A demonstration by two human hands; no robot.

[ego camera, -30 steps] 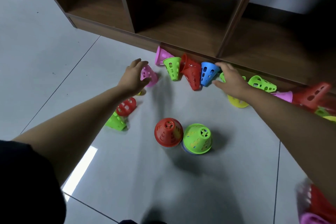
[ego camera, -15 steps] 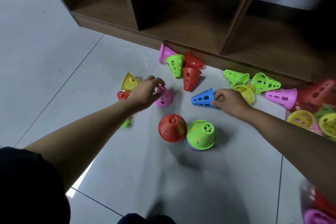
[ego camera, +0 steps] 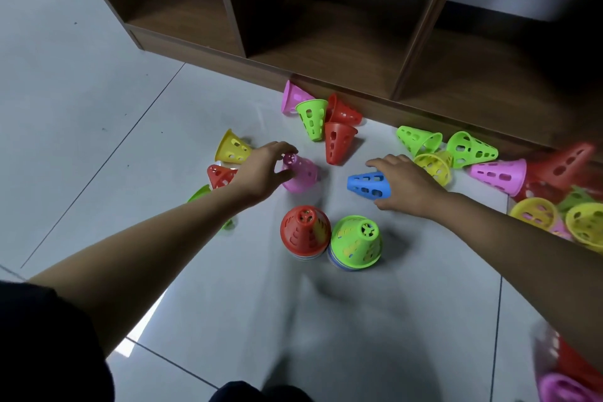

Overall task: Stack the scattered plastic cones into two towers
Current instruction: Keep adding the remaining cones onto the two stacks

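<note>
Two short stacks stand upright on the grey floor: one topped by a red cone (ego camera: 305,229), one topped by a green cone (ego camera: 356,241) touching it on the right. My left hand (ego camera: 261,170) grips a pink cone (ego camera: 301,173) by its narrow end, just beyond the red stack. My right hand (ego camera: 406,184) holds a blue cone (ego camera: 367,184) lying on its side, tip pointing left. Loose cones lie around: yellow (ego camera: 232,147) and red (ego camera: 219,174) to the left, green (ego camera: 311,117) and red (ego camera: 337,140) ahead.
A brown wooden shelf unit (ego camera: 326,52) with open compartments runs along the back, its base against several cones. More green, yellow, pink and red cones (ego camera: 496,173) crowd the right side. Blurred pink and red cones (ego camera: 564,382) sit at the bottom right corner.
Both hands pulled back from the shelf's base toward the stacks. The left hand carried the pink cone along, the right hand dragged the blue cone out of the cluster.
</note>
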